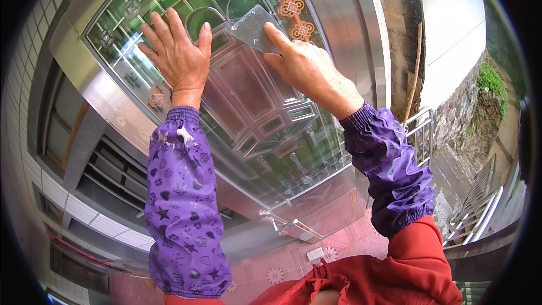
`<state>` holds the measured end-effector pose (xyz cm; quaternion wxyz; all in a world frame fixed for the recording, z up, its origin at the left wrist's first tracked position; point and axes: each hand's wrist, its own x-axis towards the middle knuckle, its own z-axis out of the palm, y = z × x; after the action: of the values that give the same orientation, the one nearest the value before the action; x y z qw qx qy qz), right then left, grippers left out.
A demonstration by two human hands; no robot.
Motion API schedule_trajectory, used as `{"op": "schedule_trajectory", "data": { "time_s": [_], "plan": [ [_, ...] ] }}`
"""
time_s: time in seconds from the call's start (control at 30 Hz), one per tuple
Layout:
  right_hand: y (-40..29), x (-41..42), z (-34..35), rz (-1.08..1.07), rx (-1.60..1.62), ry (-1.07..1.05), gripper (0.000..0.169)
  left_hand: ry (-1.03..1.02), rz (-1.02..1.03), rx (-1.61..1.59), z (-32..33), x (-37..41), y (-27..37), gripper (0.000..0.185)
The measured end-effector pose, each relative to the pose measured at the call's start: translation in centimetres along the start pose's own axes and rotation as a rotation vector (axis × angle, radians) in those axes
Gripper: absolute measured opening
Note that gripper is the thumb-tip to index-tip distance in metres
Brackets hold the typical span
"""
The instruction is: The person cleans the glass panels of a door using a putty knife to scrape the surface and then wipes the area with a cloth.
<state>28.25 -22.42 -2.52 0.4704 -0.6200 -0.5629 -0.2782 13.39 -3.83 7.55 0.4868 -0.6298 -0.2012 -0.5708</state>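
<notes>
My left hand (pixel 178 53) is spread with fingers apart over the upper part of a metal-framed door panel (pixel 243 80). It appears to rest on or just above the green glazing, and it holds nothing. A thin, grey, four-sided plate (pixel 253 25), translucent or wet-looking, is under the fingers of my right hand (pixel 305 63). The index finger lies extended along its face, and the thumb is at its lower edge. Two curved metal loops (pixel 205 12) show between the hands. Purple patterned sleeve covers (pixel 184 212) reach from both wrists up the forearms.
Orange-brown ornaments (pixel 303 31) decorate the panel's right side. Pink patterned tiles (pixel 275 274) cover the floor, where a small pale block (pixel 315 254) lies. A metal handle (pixel 281 222) juts out below the panel. To the right are a metal railing (pixel 423 135) and a wooden pole (pixel 415 74).
</notes>
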Motion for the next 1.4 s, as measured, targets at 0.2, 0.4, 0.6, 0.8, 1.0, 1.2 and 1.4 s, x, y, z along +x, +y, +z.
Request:
{"op": "schedule_trajectory", "data": {
  "time_s": [0.2,0.4,0.6,0.8,1.0,1.2,1.4],
  "plan": [
    [0.2,0.3,0.5,-0.040,0.030,0.111,0.056,0.007,0.001,0.000,-0.1,0.0,-0.1,0.077],
    [-1.4,-0.6,0.3,0.081,0.083,-0.039,0.056,-0.011,0.008,0.011,-0.3,-0.2,-0.6,0.077],
    [-0.3,1.0,0.3,0.041,0.057,0.048,0.059,-0.011,0.000,0.006,-0.3,0.1,0.0,0.077],
    [-0.8,2.5,-0.6,0.019,0.040,0.042,0.058,-0.021,-0.005,0.019,-0.4,0.1,0.2,0.077],
    [0.0,0.2,-0.1,0.039,-0.011,0.017,0.055,-0.029,-0.003,0.008,-0.5,-0.2,-0.4,0.077],
    [1.3,3.0,-1.5,0.030,-0.019,0.083,0.058,-0.018,-0.011,-0.007,-0.2,0.1,0.7,0.077],
    [1.8,-0.6,0.1,0.004,-0.059,0.093,0.055,-0.014,0.013,0.013,-0.2,-0.2,-0.6,0.077]
  ]
}}
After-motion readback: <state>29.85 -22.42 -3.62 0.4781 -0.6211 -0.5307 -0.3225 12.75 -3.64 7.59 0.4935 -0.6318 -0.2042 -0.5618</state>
